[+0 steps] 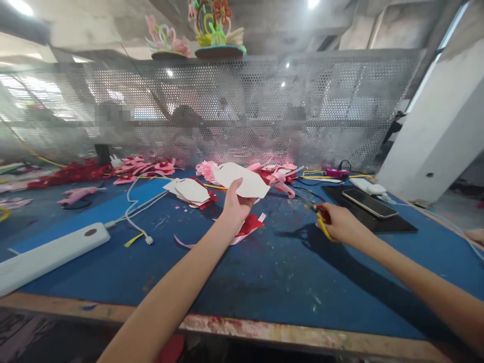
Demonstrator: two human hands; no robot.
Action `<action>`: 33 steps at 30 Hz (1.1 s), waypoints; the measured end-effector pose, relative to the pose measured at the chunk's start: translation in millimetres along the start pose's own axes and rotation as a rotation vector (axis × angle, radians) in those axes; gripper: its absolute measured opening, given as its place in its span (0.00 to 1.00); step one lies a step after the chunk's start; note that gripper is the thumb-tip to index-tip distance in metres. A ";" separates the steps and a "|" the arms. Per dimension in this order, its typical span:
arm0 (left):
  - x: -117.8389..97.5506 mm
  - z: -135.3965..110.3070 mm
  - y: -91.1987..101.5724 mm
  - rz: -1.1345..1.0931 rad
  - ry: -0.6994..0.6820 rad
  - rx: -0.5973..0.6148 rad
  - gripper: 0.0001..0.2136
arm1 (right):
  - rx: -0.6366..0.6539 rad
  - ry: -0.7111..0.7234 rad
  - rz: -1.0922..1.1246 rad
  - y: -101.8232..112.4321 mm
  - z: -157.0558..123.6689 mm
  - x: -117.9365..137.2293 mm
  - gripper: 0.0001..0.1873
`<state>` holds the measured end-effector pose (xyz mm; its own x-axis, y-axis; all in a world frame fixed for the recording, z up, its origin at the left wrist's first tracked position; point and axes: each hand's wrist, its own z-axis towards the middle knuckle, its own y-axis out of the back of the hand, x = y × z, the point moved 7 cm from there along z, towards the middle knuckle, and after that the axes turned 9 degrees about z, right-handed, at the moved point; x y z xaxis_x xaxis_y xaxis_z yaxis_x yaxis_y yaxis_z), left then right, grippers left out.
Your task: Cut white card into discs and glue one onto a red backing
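My left hand grips a white many-sided card piece above the table, thumb on its upper face. Closed around the yellow handles of a pair of scissors is my right hand, further right; the blades point toward the back left. Beneath my left hand lie red scraps and a pale pink strip. Left of the held card, a stack of similar white pieces rests on red material. A pink glue gun lies between my two hands, further back.
A phone lies on a black board at right. A long white bar-shaped device with cables occupies the left. Pink and red pieces line the back, before a perforated metal screen. Another glue gun lies at left.
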<state>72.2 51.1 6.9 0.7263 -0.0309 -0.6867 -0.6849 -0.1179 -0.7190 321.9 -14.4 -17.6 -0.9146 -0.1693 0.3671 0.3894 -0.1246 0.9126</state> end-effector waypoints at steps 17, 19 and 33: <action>33.7 -32.5 -15.8 0.089 0.116 0.244 0.08 | 0.935 -0.041 1.723 -43.4 -51.9 89.8 0.42; 30.4 -29.0 -10.0 0.081 0.099 0.191 0.08 | 0.921 -0.029 1.736 -39.7 -52.3 88.8 0.42; 48.6 -56.9 -31.1 0.446 -0.018 0.415 0.18 | 0.915 -0.080 1.906 -36.0 -52.2 93.1 0.40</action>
<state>132.1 -3.2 2.0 0.3658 0.0286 -0.9302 -0.8911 0.2991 -0.3412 228.3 -76.7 -25.7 0.4369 0.5565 0.7067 0.4921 0.5098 -0.7057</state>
